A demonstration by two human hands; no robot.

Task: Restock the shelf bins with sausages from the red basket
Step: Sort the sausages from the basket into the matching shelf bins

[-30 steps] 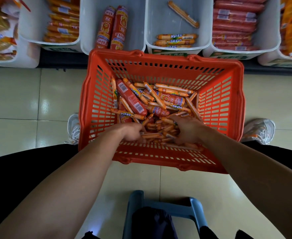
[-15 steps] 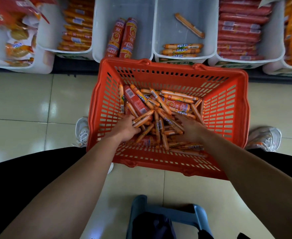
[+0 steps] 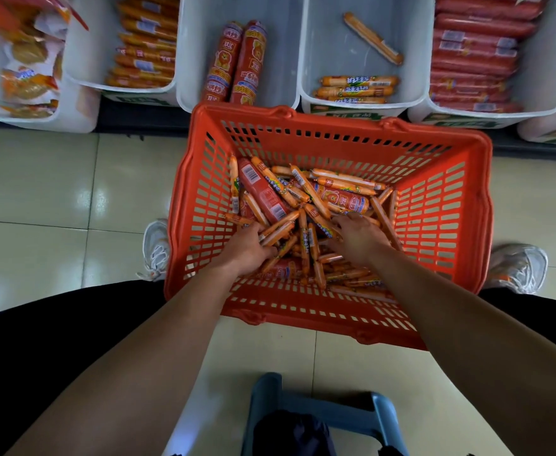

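In the head view, the red basket [image 3: 447,205] is sitting on the tiled floor [image 3: 39,192] between your left shoe [image 3: 156,248] and your right shoe [image 3: 518,268], and you are reaching both arms into it. Your left hand [image 3: 247,250] is working at the near-left part of the basket's pile, its fingers curling round a small bundle of thin orange sausages [image 3: 278,229] whose ends are sticking out toward the basket's far side. Your right hand [image 3: 360,240] is lying on the pile just right of the basket's middle, fingers pointing down among the sausages; I cannot tell whether it is holding any. More thin ones and a few thick red sausages [image 3: 263,195] are lying jumbled across the basket's bottom. Just past the basket's far rim, a half-empty bin [image 3: 279,60] is holding two thick red sticks side by side, and the neighbouring bin [image 3: 411,37], beyond the basket's far-right corner, is holding a handful of thin orange ones. A blue stool [image 3: 322,411] is standing on the basket's near side.
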